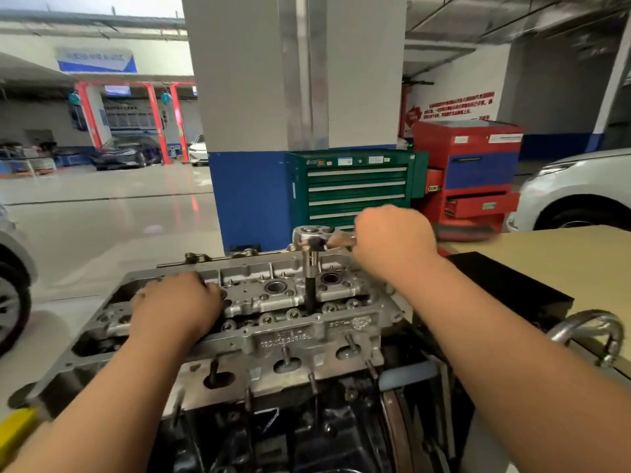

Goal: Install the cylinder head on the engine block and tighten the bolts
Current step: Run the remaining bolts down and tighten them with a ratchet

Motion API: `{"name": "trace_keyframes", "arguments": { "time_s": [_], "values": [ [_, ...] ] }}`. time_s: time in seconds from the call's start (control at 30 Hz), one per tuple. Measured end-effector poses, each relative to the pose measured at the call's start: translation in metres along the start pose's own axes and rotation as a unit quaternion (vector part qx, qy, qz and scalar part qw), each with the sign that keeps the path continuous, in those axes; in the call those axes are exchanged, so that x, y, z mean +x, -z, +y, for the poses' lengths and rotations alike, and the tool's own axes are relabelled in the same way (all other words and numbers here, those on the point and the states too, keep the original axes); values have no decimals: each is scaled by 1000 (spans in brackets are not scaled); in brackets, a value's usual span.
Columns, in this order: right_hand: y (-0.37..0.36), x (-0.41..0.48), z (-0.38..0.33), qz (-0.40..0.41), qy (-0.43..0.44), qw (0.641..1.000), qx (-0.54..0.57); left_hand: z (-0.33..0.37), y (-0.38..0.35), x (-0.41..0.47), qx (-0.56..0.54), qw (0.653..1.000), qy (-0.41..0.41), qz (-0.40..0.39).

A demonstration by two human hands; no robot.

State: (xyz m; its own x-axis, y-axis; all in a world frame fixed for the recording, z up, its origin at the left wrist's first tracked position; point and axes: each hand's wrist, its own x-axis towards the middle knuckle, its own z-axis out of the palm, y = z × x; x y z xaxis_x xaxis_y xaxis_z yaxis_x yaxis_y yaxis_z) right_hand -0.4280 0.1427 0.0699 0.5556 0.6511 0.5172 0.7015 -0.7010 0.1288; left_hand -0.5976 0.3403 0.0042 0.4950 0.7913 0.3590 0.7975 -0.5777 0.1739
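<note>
cylinder head [283, 331]: bare cast aluminium, silvery grey, sitting on top of the engine block [307, 438] right in front of the person, long side running left to right. the top is packed with bolt holes and small bolt heads, plus two round bores [274, 287] near the middle. there's raised casting lettering on the near edge, too blurry to read.
near face: three oval ports [218, 380] in a row, with dark studs [285, 353] sticking out around them.
engine block: dark and mostly in shadow under the cylinder head, details hard to make out.
ratchet [312, 232]: chrome, its head sits above the right half of the cylinder head, handle pointing right.
extension [310, 288]: dark bar dropping from the ratchet straight into a hole in the cylinder head, upright.
right hand [392, 240]: wrapped tight round the ratchet handle, knuckles up.
left hand [177, 305]: palm down on the left part of the cylinder head, fingers laid over the casting, not gripping anything.
worktop [546, 254]: tan surface off to the right, with a black box [505, 288] and a shiny metal shackle [592, 331] at its near side.
background: green drawer cabinet [355, 189] and red tool cart [474, 172] by a grey-and-blue pillar [252, 131], white car [577, 189] at far right.
</note>
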Motion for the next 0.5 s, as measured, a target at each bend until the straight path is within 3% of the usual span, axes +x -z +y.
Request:
{"name": "trace_keyframes", "arguments": {
  "time_s": [0.1, 0.17, 0.37, 0.5],
  "values": [
    [-17, 50, -15, -82, 69, 988, 111, 7, 1, -4, -53, 993, -110, 1],
    [-20, 62, -28, -100, 110, 984, 102, 6, 3, -4, -92, 986, -134, -22],
    [16, -4, -1, -65, 15, 998, -17, 3, 1, -3, -86, 989, -121, -12],
    [35, -76, -13, 34, 87, 993, -75, 3, -1, -1, -74, 990, -117, -11]
  ]
}}
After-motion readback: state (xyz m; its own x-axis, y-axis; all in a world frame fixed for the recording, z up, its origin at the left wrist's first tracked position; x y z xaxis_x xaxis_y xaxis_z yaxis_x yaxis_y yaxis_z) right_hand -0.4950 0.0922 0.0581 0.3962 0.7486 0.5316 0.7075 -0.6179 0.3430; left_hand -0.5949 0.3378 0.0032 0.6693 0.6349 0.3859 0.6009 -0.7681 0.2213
